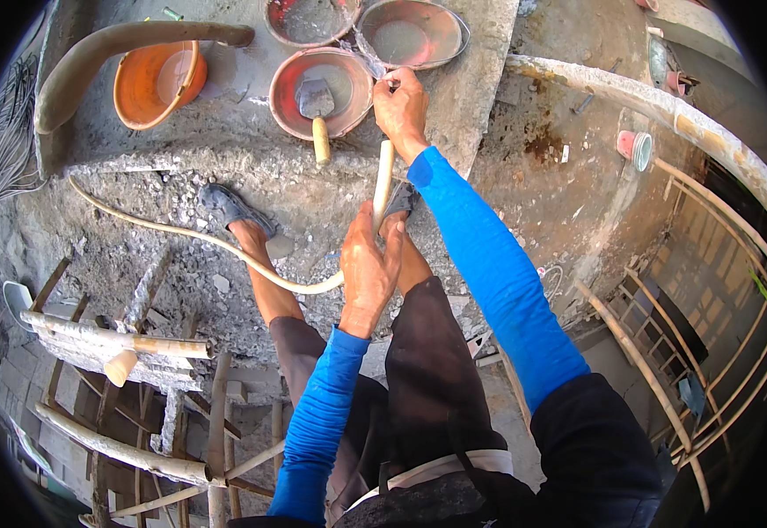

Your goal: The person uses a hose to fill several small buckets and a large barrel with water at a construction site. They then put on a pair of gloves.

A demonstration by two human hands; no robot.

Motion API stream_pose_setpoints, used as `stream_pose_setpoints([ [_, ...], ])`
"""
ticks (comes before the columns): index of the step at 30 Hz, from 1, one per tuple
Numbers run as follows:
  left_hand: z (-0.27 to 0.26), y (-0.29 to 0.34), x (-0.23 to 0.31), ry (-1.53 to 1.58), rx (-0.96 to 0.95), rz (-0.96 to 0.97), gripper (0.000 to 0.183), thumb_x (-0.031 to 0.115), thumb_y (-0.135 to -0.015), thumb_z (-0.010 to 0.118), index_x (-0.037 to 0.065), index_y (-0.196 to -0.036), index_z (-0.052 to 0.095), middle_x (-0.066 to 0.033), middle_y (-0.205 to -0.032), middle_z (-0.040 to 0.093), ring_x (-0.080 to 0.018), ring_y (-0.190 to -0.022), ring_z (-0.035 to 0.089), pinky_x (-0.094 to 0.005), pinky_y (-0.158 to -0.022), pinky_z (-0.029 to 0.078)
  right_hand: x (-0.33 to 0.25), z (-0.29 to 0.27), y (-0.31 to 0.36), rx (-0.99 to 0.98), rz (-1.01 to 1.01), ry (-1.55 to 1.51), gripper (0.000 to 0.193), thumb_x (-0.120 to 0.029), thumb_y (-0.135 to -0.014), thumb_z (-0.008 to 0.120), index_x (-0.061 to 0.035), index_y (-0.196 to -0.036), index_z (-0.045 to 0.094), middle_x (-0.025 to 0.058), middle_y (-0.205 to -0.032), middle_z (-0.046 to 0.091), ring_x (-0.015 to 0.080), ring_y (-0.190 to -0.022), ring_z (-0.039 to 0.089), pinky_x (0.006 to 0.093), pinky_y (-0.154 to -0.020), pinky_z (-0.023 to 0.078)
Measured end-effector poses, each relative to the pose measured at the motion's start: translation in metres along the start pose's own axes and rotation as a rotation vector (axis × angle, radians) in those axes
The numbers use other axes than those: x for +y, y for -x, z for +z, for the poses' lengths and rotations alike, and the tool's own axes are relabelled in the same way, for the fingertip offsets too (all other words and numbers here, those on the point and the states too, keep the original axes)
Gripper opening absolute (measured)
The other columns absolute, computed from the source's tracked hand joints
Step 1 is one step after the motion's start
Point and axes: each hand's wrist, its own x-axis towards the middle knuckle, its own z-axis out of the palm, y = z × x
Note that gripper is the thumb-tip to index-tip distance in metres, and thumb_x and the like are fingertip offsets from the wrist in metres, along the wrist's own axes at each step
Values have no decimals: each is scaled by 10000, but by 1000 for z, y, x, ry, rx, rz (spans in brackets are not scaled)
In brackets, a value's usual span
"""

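Observation:
A pale yellow hose curves in from the left over the rubble. My left hand is closed around it above my knees, and its end sticks up past the fingers. Further forward, my right hand is closed in a pinch at the rims of the basins; whatever it grips is too small to make out. Just left of it sits a round reddish basin with a trowel in it, its wooden handle over the near rim. Behind are a second basin with a wire handle and a third basin.
An orange bucket leans tilted on the concrete slab, beneath a thick curved pipe. My shoes stand on broken rubble. Bamboo poles and wooden framing lie lower left; a bamboo railing runs along the right.

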Motion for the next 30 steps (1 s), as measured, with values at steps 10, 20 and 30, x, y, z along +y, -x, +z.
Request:
stream_pose_setpoints([
  [10, -10, 5, -11, -34, -61, -51, 644, 163, -930, 723, -78, -1462, 452, -316, -1205, 645, -456, -1071, 664, -492, -901, 528, -19, 6, -10, 43, -85, -16, 117, -106, -866, 676, -15, -917, 623, 253, -809, 703, 451, -783, 702, 510, -717, 528],
  [20, -39, 36, -55, -132, -17, -43, 569, 208, -940, 721, -52, -1405, 522, -278, -1188, 662, -432, -1081, 644, -499, -921, 493, -28, 21, -26, -35, -57, 70, 132, -121, -846, 686, -14, -897, 630, 264, -825, 703, 445, -833, 694, 512, -774, 517],
  [30, -49, -19, -92, -24, -62, 78, 480, 400, -907, 763, 152, -1306, 661, -144, -711, 704, -367, -655, 695, -458, -565, 526, -11, 64, -67, -259, 175, -38, 178, -169, -899, 686, -13, -983, 665, 181, -790, 714, 287, -709, 717, 384, -630, 577],
])
